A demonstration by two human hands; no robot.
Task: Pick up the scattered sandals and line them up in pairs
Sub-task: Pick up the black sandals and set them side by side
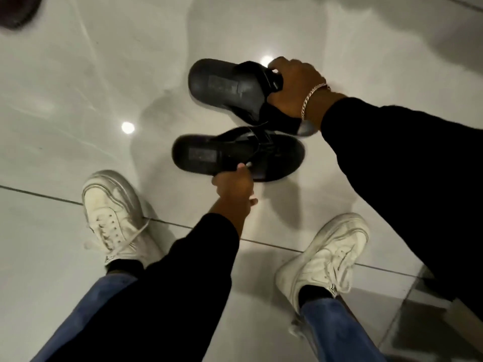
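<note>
- Black, with a smooth footbed and a faint rectangular mark on the heel, the upper sandal (230, 87) is carried by the right hand (295, 84), which wraps over its strap; heel points left, toe end hidden behind hand and sleeve.
- The fingers of that hand are curled tight around the strap, thumb side toward the camera; a pale chain bracelet (312, 96) sits on the wrist above a black sleeve (405, 158).
- A second black sandal, the lower sandal (227, 158), lies just below the first in the view, roughly parallel to it, heel also to the left, with thin straps crossing near its middle.
- The left hand (234, 192) grips the lower sandal at its near edge, fingers closed on the sole and strap; exactly which fingers pinch is blurred.
- The two sandals are close, their toe ends nearly meeting; whether they touch cannot be told.
- Whether either sandal rests on the floor or is lifted clear is not certain; shadows fall beneath both.
- Glossy pale tile floor (78, 100) with dark grout lines spreads under everything, showing two bright light reflections.
- Two white sneakers, the left sneaker (115, 215) and the right sneaker (324, 259), stand apart on the tiles below the sandals, with blue jeans (86, 309) above them.
- A dark blurred object (18, 9) sits at the top left corner.
</note>
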